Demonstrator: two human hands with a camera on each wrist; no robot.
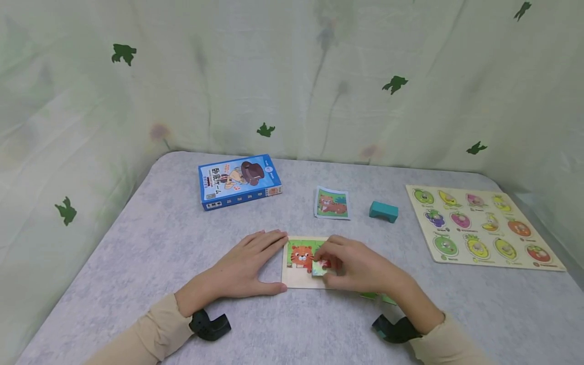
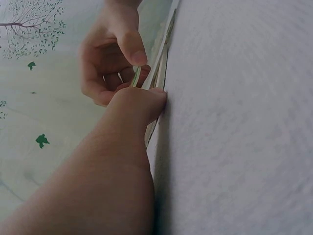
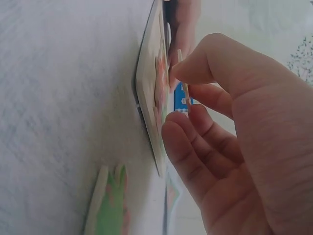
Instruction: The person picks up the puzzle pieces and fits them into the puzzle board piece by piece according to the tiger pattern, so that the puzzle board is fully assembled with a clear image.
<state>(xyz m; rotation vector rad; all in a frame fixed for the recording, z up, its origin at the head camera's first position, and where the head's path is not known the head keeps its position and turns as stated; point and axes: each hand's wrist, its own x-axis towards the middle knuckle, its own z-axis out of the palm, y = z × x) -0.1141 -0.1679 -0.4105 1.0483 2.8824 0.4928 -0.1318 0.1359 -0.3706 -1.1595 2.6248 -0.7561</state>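
Note:
A wooden puzzle board with a partly laid tiger picture lies in front of me. My left hand rests flat at its left edge, fingers straight, thumb and fingertips touching the rim. Over the board's right part, my right hand pinches a thin puzzle piece between thumb and fingers. In the right wrist view that piece stands edge-on, above the board. Another green puzzle piece lies on the table, partly hidden beneath my right forearm.
Behind the board lies a picture card of the tiger. A teal block sits right of it. A blue game box is at back left; a fruit puzzle board lies at the right. A curtain hangs behind the table.

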